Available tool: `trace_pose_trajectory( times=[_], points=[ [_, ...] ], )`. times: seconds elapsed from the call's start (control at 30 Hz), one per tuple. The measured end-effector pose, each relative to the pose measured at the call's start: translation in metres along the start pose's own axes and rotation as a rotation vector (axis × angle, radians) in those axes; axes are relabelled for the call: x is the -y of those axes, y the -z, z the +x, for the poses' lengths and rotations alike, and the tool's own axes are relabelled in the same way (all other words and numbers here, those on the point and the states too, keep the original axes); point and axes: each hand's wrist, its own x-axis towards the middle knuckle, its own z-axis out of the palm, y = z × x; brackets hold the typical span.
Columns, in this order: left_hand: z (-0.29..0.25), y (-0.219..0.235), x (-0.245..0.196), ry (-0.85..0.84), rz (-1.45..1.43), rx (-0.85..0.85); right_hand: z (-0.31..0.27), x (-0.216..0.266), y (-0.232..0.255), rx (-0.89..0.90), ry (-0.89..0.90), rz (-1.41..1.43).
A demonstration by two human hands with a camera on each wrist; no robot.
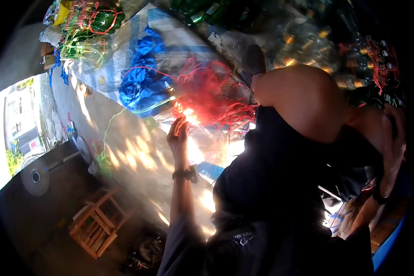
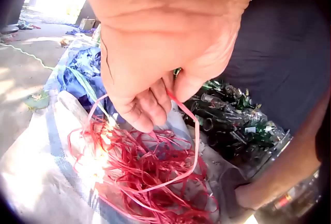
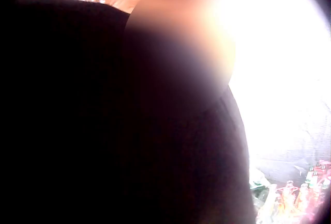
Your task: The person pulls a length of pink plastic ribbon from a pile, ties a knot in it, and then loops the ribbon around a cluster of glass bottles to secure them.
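My left hand (image 2: 165, 48) pinches a strand of red plastic string (image 2: 194, 131) between thumb and fingers. The strand loops down to a loose, tangled heap of red string (image 2: 155, 167) on a white and blue woven sheet (image 2: 39, 156). In the head view the left hand (image 1: 177, 133) is at the near side of that red heap (image 1: 211, 92), where bright sunlight falls. Crumpled blue plastic (image 1: 145, 89) lies just left of the heap. Off to the far right, my right hand (image 1: 393, 133) rests by the bent leg, fingers extended and holding nothing visible.
Green bottles (image 2: 227, 112) lie beyond the sheet, and clear bottles (image 1: 308, 41) stand at the upper right. Bottles bundled with string (image 1: 89, 37) are at the upper left. A wooden stool (image 1: 99, 223) is at lower left. A shoe (image 1: 254, 60) is beside the red heap.
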Motion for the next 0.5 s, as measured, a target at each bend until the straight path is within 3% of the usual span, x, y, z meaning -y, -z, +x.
trace_pose_trajectory(
  times=[0.23, 0.33, 0.43, 0.5],
  points=[
    [-0.062, 0.018, -0.085, -0.055, -0.365, -0.249, 0.004, 0.017, 0.0, -0.065, 0.103, -0.058],
    [-0.082, 0.02, -0.13, -0.286, -0.455, -0.19, 0.003, 0.023, 0.0, -0.068, 0.095, -0.017],
    [-0.1, 0.021, -0.167, -0.412, -0.276, -0.214, 0.002, 0.019, -0.002, -0.069, 0.095, 0.019],
    [-0.101, 0.023, -0.174, -0.398, -0.29, -0.197, 0.001, 0.02, -0.004, -0.075, 0.108, 0.049]
  ],
)
